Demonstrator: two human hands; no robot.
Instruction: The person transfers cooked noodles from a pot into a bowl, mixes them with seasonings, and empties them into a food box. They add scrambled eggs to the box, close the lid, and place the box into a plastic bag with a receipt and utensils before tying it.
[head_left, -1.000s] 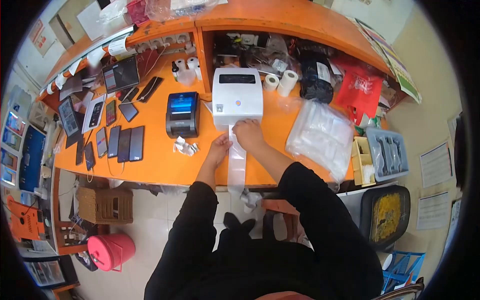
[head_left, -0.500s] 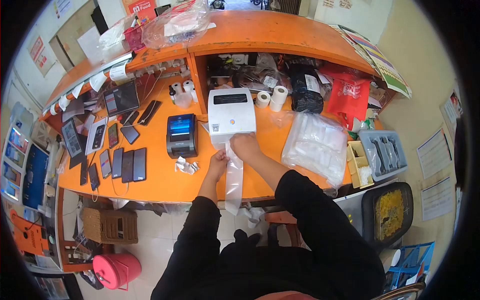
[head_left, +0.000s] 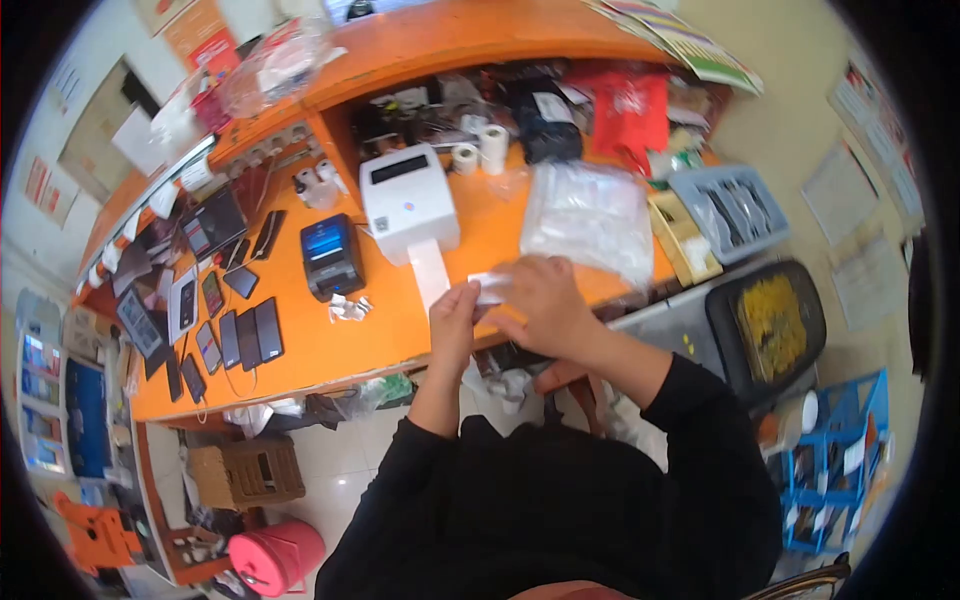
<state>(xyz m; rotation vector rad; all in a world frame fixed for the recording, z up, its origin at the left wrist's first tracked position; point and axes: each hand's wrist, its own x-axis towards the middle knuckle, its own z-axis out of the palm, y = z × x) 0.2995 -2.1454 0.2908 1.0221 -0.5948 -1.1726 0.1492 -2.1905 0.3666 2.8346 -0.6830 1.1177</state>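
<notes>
My left hand pinches a small white label in front of my body, near the desk's front edge. Just to its right, my right hand has its fingertips at the label's right end, with the thumb lower; motion blurs its fingers. Behind and to the left of both hands stands a white label printer. From its front slot a white paper strip runs down over the desktop, its lower part passing behind my left hand.
Left of the label printer are a black receipt printer, crumpled paper and several phones. Paper rolls, a clear plastic packet and a blue-grey basket lie to the right. A chair stands beside the desk.
Both hands have moved away from the printer's slot, toward my body and right, with a small label between them. The strip at the printer no longer is in my fingers. The view has shifted and tilted.
</notes>
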